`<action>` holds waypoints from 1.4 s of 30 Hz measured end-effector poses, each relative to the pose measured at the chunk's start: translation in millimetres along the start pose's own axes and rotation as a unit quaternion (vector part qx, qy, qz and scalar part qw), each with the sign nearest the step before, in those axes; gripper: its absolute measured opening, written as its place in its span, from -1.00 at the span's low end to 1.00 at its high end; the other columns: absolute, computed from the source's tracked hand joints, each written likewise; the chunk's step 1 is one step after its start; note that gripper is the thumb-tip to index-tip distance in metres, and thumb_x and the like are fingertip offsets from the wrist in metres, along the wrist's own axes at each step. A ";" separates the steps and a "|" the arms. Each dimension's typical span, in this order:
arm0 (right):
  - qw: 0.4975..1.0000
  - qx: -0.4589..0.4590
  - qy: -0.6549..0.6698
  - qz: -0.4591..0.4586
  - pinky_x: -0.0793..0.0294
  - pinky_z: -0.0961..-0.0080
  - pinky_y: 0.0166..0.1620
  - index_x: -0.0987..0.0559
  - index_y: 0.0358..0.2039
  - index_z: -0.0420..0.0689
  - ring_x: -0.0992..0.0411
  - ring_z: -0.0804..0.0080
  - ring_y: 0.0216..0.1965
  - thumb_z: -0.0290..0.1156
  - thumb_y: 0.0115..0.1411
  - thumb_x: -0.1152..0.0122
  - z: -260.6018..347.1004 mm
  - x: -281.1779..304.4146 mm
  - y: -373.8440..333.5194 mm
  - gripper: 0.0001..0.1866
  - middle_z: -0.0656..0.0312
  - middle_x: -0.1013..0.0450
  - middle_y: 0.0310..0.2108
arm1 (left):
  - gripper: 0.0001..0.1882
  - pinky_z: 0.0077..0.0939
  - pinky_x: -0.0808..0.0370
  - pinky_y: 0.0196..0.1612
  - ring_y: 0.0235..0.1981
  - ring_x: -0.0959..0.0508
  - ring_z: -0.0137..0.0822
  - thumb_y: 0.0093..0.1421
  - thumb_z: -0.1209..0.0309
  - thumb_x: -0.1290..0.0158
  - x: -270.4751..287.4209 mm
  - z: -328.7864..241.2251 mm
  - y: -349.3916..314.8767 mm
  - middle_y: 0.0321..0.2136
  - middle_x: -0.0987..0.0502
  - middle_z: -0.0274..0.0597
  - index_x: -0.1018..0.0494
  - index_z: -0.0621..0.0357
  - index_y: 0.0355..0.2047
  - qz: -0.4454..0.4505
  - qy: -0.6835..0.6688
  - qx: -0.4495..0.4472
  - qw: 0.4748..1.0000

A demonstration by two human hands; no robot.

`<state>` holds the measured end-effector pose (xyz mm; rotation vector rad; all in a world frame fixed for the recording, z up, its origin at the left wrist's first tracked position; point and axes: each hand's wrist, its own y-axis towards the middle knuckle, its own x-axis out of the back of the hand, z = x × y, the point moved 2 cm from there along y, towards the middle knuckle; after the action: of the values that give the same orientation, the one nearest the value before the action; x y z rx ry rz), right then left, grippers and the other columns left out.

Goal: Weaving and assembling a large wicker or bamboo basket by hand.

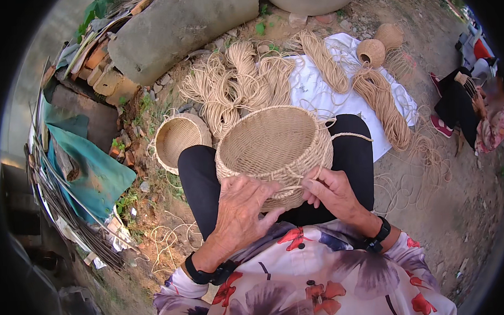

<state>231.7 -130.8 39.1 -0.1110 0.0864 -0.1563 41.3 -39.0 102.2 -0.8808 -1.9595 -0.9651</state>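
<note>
A round basket (315,149) woven from tan cord rests tilted between my knees, its wide mouth turned up and away from me. My left hand (240,205) lies against the near side, gripping the wall just below the rim, with thumb and index finger apart. At the right of the near rim, my right hand (331,191) is closed in a pinch on a thin strand of cord (293,178) at the weave. The fingertips partly hide that strand. A loose cord end (351,135) sticks out from the basket's right side.
A smaller basket (176,139) stands by my left knee. Cord bundles (252,74) lie ahead, some on a white cloth (310,80) beside two small round woven pieces (371,52). Loose cord (424,162) trails rightward. Another person (472,102) sits far right; green sheeting (86,169) lies left.
</note>
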 end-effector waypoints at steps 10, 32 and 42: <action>0.997 -0.014 -0.058 0.044 -0.46 0.70 -0.46 -0.51 -0.31 -0.23 -0.43 0.68 -0.52 -0.35 0.34 -0.07 4.0 -0.6 -10.2 -0.81 0.31 -0.48 -0.51 | -0.56 -0.29 -0.32 -0.16 -0.32 -0.47 -0.18 -0.19 0.48 -0.36 -24.3 13.6 -25.9 -0.41 -0.54 -0.28 -0.51 0.06 -0.23 -0.074 -0.104 0.018 0.992; 0.984 0.035 -0.173 0.027 -0.33 0.62 -0.52 -0.54 -0.38 -0.23 -0.34 0.64 -0.61 -0.47 0.15 -0.28 14.4 5.3 -14.5 -0.89 0.28 -0.44 -0.62 | -0.50 -0.40 -0.36 -0.37 -0.49 -0.38 -0.25 -0.15 0.51 -0.35 -20.5 10.0 -29.7 -0.54 -0.45 -0.31 -0.53 0.07 -0.12 -0.048 -0.148 -0.039 0.987; 0.977 0.064 -0.200 0.025 -0.37 0.59 -0.51 -0.54 -0.40 -0.22 -0.40 0.60 -0.60 -0.48 0.13 -0.32 19.3 6.5 -18.5 -0.88 0.28 -0.47 -0.58 | -0.48 -0.32 -0.42 -0.37 -0.37 -0.45 -0.16 -0.13 0.53 -0.32 -16.0 7.0 -25.4 -0.39 -0.53 -0.24 -0.49 0.07 -0.09 -0.064 -0.179 0.036 0.981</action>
<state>237.2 -148.0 59.8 -0.0099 -0.3221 -0.0874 25.7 -49.0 77.6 -0.9456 -2.3655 -0.8450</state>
